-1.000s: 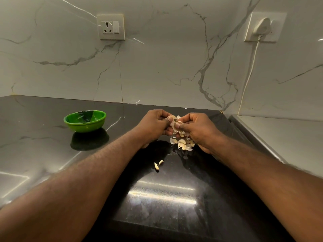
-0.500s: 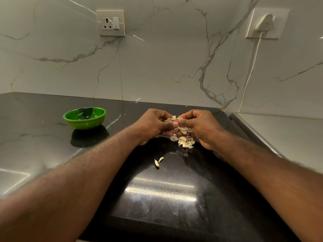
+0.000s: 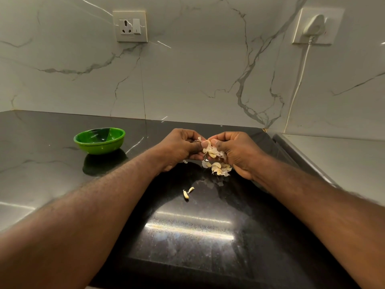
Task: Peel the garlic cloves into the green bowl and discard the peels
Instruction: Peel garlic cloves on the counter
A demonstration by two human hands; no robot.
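Garlic cloves hanging pinched between both hands, just above dark glossy bench; white marble wall standing behind. Green bowl sitting on bench at left, well apart from hands. Left hand fingers curling onto cloves' papery skin. Loose cloves and peels lying on bench just below. Right hand fingers clamping cloves' right side. White plug sitting in wall far right.

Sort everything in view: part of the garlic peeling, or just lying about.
Job: garlic held by left hand and right hand; pile below; two loose bits; bowl.
Lying about: socket, plug, cord.
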